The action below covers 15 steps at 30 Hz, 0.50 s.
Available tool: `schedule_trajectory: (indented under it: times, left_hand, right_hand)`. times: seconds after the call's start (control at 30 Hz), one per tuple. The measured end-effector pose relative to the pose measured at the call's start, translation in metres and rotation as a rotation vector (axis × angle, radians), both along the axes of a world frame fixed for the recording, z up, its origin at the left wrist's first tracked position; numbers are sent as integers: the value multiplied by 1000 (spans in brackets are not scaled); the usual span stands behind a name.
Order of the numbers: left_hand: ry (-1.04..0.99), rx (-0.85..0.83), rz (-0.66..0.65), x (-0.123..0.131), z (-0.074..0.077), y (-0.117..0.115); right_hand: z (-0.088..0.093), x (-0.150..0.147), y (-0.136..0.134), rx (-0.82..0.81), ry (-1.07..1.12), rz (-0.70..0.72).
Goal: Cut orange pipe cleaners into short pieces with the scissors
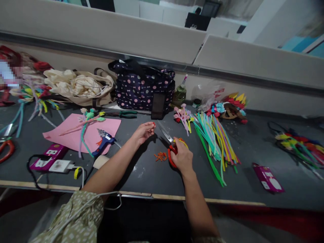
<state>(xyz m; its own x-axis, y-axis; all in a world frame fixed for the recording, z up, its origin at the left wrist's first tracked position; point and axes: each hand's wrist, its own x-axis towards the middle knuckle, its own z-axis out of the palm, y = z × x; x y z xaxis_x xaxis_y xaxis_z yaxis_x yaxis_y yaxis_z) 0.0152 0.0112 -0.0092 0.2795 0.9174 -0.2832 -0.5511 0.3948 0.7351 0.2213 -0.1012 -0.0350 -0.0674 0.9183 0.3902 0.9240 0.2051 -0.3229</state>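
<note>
My left hand is closed in a pinch, with a small red piece showing at its fingertips. It looks like a bit of pipe cleaner, though most is hidden by the fingers. My right hand grips a pair of scissors by its red and yellow handles. The blades point away from me, up and left, with their tips just right of my left fingertips. Below the blades, a little pile of short orange-red cut pieces lies on the dark table.
Right of my hands lies a fan of coloured pipe cleaners. A blue glue gun rests on pink paper at left. Behind stand a dotted bag, a phone and a green bottle. Pliers lie nearby.
</note>
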Motion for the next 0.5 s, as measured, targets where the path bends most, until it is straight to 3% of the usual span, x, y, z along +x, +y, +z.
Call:
schedule_trajectory:
  times: [0.5]
  left_hand:
    - [-28,61,-20,0,2,-1]
  right_hand:
    - [-2,1,0,19,-32,-37]
